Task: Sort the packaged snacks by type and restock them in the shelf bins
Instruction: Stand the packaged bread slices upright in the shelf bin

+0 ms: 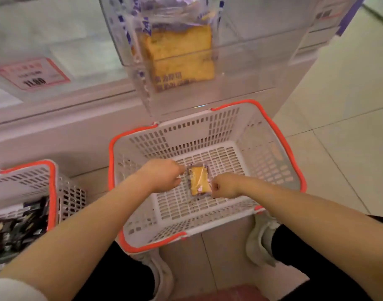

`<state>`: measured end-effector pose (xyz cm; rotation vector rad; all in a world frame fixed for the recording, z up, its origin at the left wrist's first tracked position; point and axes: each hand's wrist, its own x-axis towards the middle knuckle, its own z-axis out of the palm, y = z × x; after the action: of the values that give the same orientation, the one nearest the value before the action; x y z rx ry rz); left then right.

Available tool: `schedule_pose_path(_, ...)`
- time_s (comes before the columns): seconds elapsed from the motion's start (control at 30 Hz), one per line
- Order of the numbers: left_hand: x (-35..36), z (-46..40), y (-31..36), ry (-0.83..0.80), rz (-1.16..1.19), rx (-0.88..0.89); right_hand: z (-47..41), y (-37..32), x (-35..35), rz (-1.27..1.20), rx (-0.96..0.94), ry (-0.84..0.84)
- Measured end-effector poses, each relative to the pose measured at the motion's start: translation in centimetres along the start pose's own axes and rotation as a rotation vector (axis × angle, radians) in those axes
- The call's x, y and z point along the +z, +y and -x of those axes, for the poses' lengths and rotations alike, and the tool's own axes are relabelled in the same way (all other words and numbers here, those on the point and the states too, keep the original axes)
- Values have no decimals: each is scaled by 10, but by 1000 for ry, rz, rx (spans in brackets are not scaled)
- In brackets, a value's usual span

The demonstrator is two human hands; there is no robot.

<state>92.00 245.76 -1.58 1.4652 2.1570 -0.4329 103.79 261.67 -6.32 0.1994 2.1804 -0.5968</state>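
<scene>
We have both arms reaching down into the white perforated plastic basket with the orange rim point(279, 135), which stands on the floor against the shelf base. The one thing in it is a small clear-wrapped packet holding a square yellow cake slice point(199, 181), lying flat on the basket floor. Our left hand point(162, 175) pinches the packet's upper left edge, and our right hand point(224, 185) pinches its lower right edge; the fingertips are turned away from us, so we judge the pinch from the curled knuckles. The packet looks light, its film thin and probably slippery, and the cake inside soft and easy to crush, so we should take it by the sealed wrapper edges, not the middle. Above, the clear plastic shelf bin point(240, 68) already holds similar yellow slices point(179, 53). To our left a second white basket point(51, 192) contains dark-wrapped snacks point(16, 231).
</scene>
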Motion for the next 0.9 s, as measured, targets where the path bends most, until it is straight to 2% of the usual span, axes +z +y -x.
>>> schedule_pose_path(0.13, 54, -26, 11, -59, 88, 9, -44, 16, 33, -355, 209, -50)
schedule_pose_path(0.27, 94, -38, 15, -94, 280, -3, -81, 16, 54, -379, 332, -124)
schedule_pose_path(0.4, 124, -38, 8, -128, 469, -94, -118, 16, 61, -242, 390, -207)
schedule_pose_path(0.57, 145, -33, 6, -88, 586, -160, -152, 25, 82, -254, 477, -130)
schedule_pose_path(0.63, 150, -32, 5, -98, 610, -177, -159, 30, 95, -310, 482, -44)
schedule_pose_path(0.7, 152, -31, 2, -41, 664, -190, -161, 30, 100, -326, 505, 35)
schedule_pose_path(0.77, 153, -32, 2, 115, 769, -239, -161, 25, 96, -316, 460, 100)
schedule_pose_path(0.83, 151, -36, 2, 283, 934, -384, -154, 19, 83, -326, 313, 164)
schedule_pose_path(0.9, 147, -41, 6, 351, 1111, -584, -137, 13, 66, -353, 149, 227)
